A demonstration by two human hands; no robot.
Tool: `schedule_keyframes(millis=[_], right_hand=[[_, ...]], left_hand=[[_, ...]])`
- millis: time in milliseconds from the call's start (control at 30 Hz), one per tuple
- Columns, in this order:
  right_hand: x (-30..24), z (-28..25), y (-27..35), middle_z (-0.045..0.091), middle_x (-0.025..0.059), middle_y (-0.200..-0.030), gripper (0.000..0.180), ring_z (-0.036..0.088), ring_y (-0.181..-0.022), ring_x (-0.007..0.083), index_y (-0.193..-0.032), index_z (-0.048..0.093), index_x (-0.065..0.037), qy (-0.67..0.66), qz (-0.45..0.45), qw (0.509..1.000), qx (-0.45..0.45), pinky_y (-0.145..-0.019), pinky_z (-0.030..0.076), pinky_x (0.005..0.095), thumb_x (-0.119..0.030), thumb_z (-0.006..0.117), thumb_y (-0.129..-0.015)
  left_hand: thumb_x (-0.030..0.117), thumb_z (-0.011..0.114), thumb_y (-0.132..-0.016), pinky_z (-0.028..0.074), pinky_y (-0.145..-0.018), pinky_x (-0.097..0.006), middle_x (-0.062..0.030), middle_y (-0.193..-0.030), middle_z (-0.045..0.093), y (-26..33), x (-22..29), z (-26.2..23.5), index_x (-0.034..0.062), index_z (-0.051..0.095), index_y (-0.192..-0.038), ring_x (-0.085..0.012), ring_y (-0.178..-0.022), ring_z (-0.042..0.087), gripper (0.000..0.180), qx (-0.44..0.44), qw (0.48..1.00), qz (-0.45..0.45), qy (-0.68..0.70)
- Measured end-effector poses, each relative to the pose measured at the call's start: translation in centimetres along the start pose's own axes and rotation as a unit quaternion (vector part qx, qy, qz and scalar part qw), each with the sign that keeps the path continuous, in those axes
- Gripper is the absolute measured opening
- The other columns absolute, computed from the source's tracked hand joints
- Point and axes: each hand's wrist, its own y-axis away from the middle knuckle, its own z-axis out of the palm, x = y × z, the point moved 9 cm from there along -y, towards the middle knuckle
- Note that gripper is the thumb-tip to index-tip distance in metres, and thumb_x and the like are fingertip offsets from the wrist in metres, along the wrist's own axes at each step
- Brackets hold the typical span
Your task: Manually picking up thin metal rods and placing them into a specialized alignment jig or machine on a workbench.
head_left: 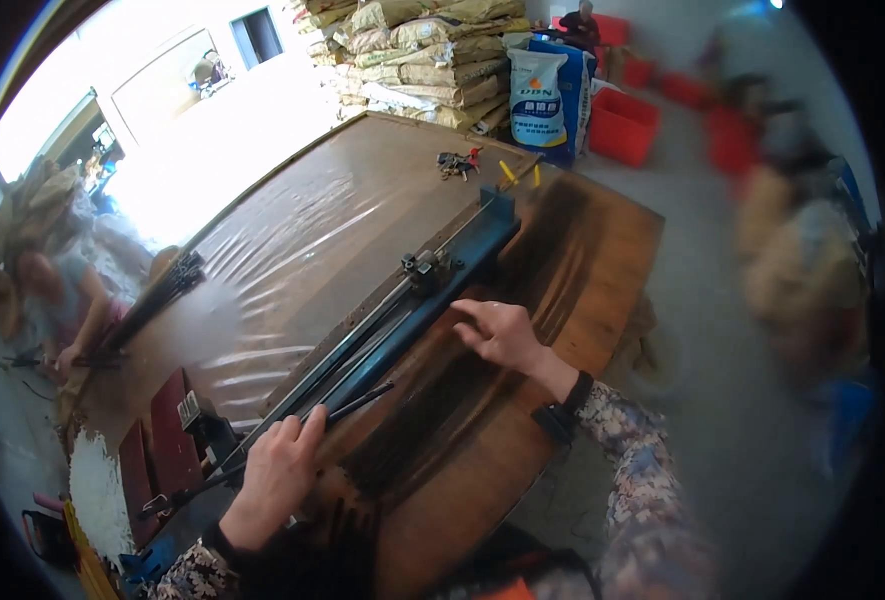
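My left hand [274, 478] is closed around a thin black rod [364, 396], which slants up to the right past my thumb. A small metal hook-like piece [154, 506] shows at the rod's lower left end. Beside the rod runs a long blue metal rail [392, 348] with a sliding clamp block [425, 270] on it. Over the near side of the rail, my right hand [507, 335] hovers with index finger and thumb apart and nothing visible between them. Beneath it, the wooden table [602, 300] has a dark, stained strip.
Clear plastic sheeting [292, 240] covers the table's far part, with small dark tools [457, 164] at its far corner. Dark red boards [174, 410] lie left. A person [82, 305] works at the left edge. Stacked sacks [432, 65] and a red crate [622, 128] stand behind.
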Motion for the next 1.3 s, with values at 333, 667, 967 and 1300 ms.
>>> schedule_keyframes(millis=[333, 667, 967, 1300], right_hand=[[-9.6, 1.7, -0.9, 0.066, 0.0067, -0.085, 0.054, 0.064, -0.076, 0.0243, -0.134, 0.06, -0.005, -0.094, -0.114, 0.989, 0.0, -0.069, 0.053, 0.0378, -0.025, 0.077, -0.087], [-12.2, 2.5, -0.3, 0.065, 0.005, -0.077, 0.045, 0.064, -0.068, 0.0242, -0.13, 0.064, -0.008, -0.172, -0.01, 0.984, -0.046, -0.068, 0.052, 0.0357, -0.019, 0.075, -0.088], [-12.5, 2.5, 0.5, 0.057, 0.0098, -0.073, 0.035, 0.061, -0.069, 0.0268, -0.127, 0.066, -0.009, -0.208, -0.05, 0.974, 0.075, -0.059, 0.048, 0.0425, -0.007, 0.068, -0.092], [-16.2, 9.7, -4.0, 0.07, 0.0066, -0.082, 0.011, 0.067, -0.08, 0.0247, -0.097, 0.074, -0.008, -0.493, 0.013, 0.845, -0.205, -0.081, 0.048, 0.0359, -0.017, 0.074, -0.09]], left_hand=[[0.004, 0.062, -0.082, 0.051, -0.069, -0.039, -0.0078, -0.081, 0.056, -1.7, 4.1, 0.3, 0.0113, 0.062, -0.133, -0.0267, -0.077, 0.061, 0.051, 0.01, 1.0, 0.024, 0.013], [0.005, 0.066, -0.082, 0.045, -0.065, -0.039, -0.006, -0.074, 0.05, 2.3, 2.4, -4.4, 0.0148, 0.069, -0.124, -0.0253, -0.071, 0.054, 0.044, 0.067, 0.996, 0.004, -0.056], [-0.002, 0.066, -0.08, 0.045, -0.065, -0.042, -0.0095, -0.078, 0.051, 6.7, 2.4, -5.8, 0.0092, 0.064, -0.118, -0.028, -0.076, 0.055, 0.039, 0.097, 0.99, -0.07, -0.08], [0.005, 0.062, -0.098, 0.049, -0.069, -0.043, -0.0192, -0.087, 0.059, 14.4, 4.5, -17.5, 0.0005, 0.061, -0.111, -0.0397, -0.079, 0.06, 0.013, 0.188, 0.924, -0.309, -0.123]])
